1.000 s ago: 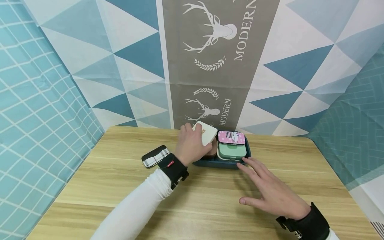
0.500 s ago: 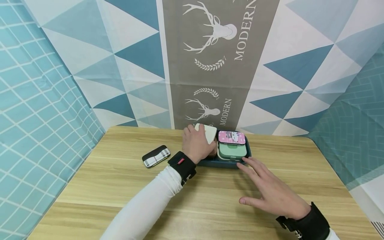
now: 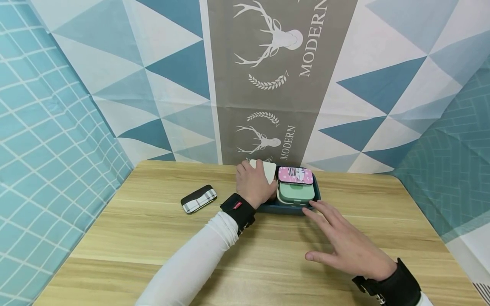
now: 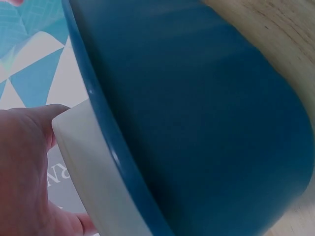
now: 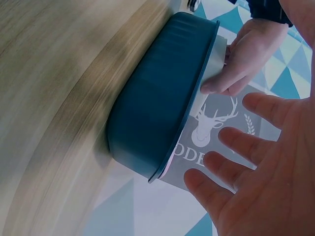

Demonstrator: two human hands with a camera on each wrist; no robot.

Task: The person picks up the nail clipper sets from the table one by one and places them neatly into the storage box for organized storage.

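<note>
My left hand [image 3: 253,183] grips a cream-white box [image 3: 266,170] and holds it at the left end of a dark blue tray [image 3: 285,208] at the back of the wooden table. In the tray beside it lie a pink-lidded box [image 3: 295,175] and a green box [image 3: 296,192]. The left wrist view shows the white box [image 4: 93,167] pressed against the tray's rim [image 4: 197,123]. My right hand [image 3: 344,242] lies open with fingers spread, its fingertips at the tray's front right corner. In the right wrist view the tray [image 5: 157,103] sits ahead of the spread right hand [image 5: 266,172].
A small black case with a plaid band [image 3: 198,198] lies on the table left of the tray. A patterned cloth backdrop [image 3: 268,85] rises right behind the tray. The wooden table [image 3: 268,263] stretches bare toward me.
My left hand has moved right and down with the white box, bringing it lower into the tray's left end. The right hand has stayed in place.
</note>
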